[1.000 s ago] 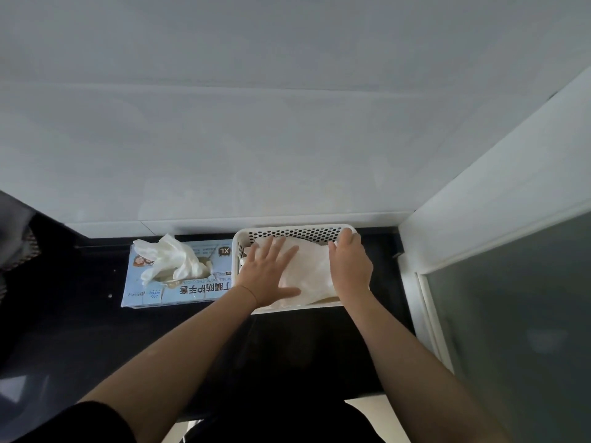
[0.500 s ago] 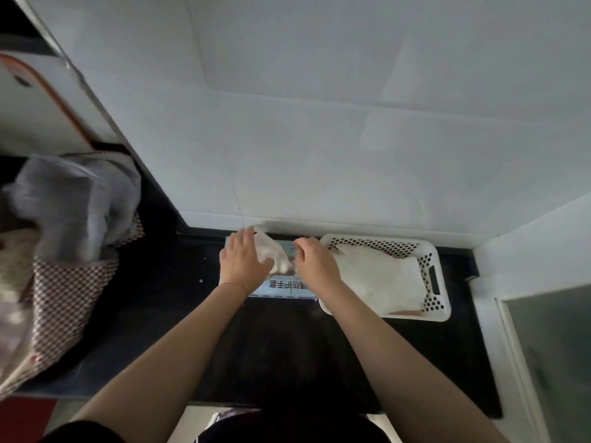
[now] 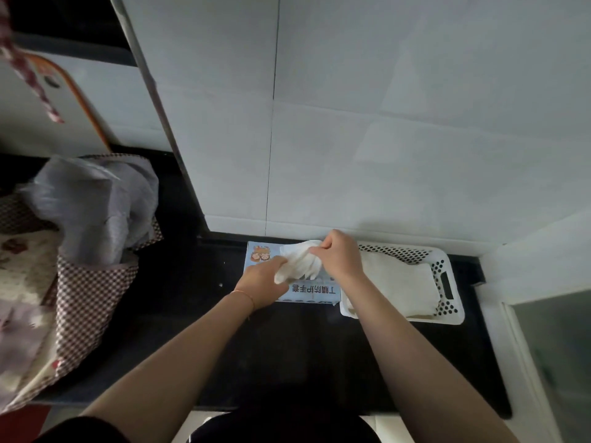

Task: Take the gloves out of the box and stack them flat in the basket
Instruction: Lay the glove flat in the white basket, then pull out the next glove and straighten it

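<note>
We are leaning over a dark bench (image 3: 287, 362), both bare forearms reaching forward across it. Off to our left, a checkered cloth bag (image 3: 86, 298) is slumping at the bench's edge with a grey plastic bag (image 3: 96, 199) bunched in its mouth; it is sitting well apart from our hands and is not getting in their way. Further in, our left hand (image 3: 263, 284) is curling its fingers round the lower end of a white glove (image 3: 300, 262), while our right hand (image 3: 339, 257) is pinching the upper end of the same glove between thumb and fingertips, so the glove is stretching between the two hands. It is hanging just above the blue glove box (image 3: 307, 289), which is lying flat on the bench beneath both hands. Touching the box's right side, the white perforated basket (image 3: 447, 282) is holding a flat stack of gloves (image 3: 399, 282); our right wrist is crossing the basket's near left corner. Beyond everything, the white tiled wall (image 3: 383, 139) is rising straight from the back of the bench.
</note>
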### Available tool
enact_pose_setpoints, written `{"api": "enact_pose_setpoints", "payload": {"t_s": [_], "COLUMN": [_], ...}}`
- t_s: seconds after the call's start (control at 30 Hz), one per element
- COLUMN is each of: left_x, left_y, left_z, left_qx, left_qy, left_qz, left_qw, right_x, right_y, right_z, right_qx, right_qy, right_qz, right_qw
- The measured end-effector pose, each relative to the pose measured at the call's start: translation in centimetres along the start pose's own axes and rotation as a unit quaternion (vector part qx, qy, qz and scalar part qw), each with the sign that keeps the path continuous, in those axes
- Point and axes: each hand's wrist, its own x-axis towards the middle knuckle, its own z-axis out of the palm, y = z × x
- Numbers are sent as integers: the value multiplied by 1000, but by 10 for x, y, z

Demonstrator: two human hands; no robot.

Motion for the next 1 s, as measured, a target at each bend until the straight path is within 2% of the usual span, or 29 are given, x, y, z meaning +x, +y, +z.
{"api": "enact_pose_setpoints", "payload": {"t_s": [0.13, 0.23, 0.3, 0.4, 0.43, 0.6, 0.73, 0.9, 1.0], "left_x": [1, 2, 2, 2, 2, 0, -2, -10, -15], "left_y": [1, 2, 2, 3, 3, 11, 21, 44, 62], "left_z": [-4, -5, -7, -10, -11, -25, -37, -53, -63], "left_qx": [-15, -22, -30, -51, -61, -120, -158, -218, -242], "left_qy": [15, 30, 36, 54, 65, 109, 131, 142, 91], "left_qz": [22, 37, 39, 29, 26, 18, 31, 107, 147], "left_qw": [1000, 999, 998, 997, 996, 987, 978, 960, 955], "right_x": [1, -5, -7, -12, -13, -17, -21, -29, -35], "right_y": [-7, -10, -13, -24, -27, -23, -27, -48, -57], "right_z": [-12, -12, -12, -25, -29, -38, -46, -62, -71], "right_qx": [-104, -121, -97, 49, 79, 47, 0, 98, 179], "right_qy": [-125, -155, -100, 79, 106, 40, 17, 54, 35], "right_qz": [-6, 6, -20, -65, -74, -40, -84, -83, -46], "right_qw": [987, 981, 990, 994, 988, 997, 996, 990, 982]}}
